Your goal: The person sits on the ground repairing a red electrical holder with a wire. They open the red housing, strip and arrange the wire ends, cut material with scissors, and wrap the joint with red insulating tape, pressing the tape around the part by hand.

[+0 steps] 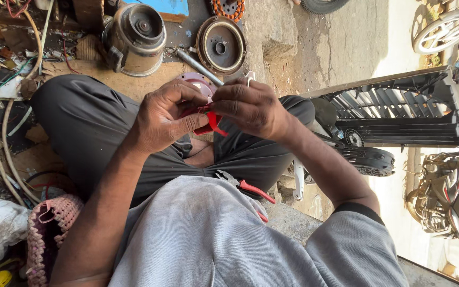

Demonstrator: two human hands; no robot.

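Note:
My left hand (166,117) and my right hand (248,106) meet over my lap, fingers pinched together on a small red piece (212,121) with a red strip hanging from it. Both hands grip it; most of it is hidden by the fingers. A thin pale tip sticks up above the right hand. Just behind the hands lies a round reddish plate (197,82). Red-handled pliers (245,186) rest on my lap, below the hands. I sit cross-legged in dark trousers.
A metal motor housing (135,37) and a round dark cover (221,45) lie ahead, with a metal rod (197,66) between. Wires and scraps clutter the left. A black slatted frame (399,114) and a motorcycle (452,196) stand at right.

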